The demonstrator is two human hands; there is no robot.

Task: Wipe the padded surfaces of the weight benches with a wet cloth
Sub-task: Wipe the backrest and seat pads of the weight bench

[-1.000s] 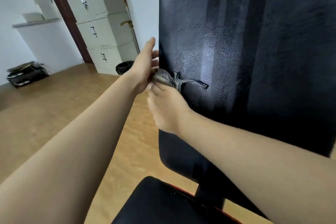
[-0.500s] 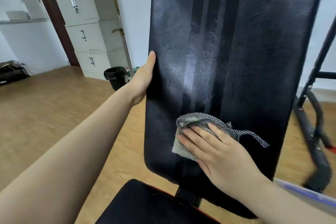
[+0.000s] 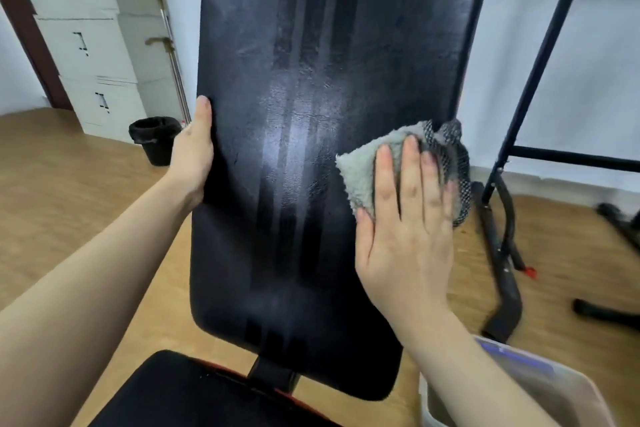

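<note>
The black padded backrest [image 3: 304, 87] of a weight bench stands steeply upright in front of me, with wet streaks down its middle. My left hand [image 3: 192, 152] grips its left edge, thumb on the front. My right hand [image 3: 405, 218] lies flat on a grey cloth [image 3: 360, 166] with a black mesh side, pressing it against the backrest near the right edge. The black seat pad [image 3: 180, 392] with red trim sits below at the bottom of the view.
A pale plastic container [image 3: 540, 388] stands at the lower right beside the bench. Black metal frame tubes [image 3: 502, 253] rise on the right. A black waste bin [image 3: 154, 139] and grey filing cabinets [image 3: 86, 45] stand at the back left on the wooden floor.
My right hand has carried the cloth from the backrest's left edge across to its right side. My left hand stays on the left edge. The view has shifted right.
</note>
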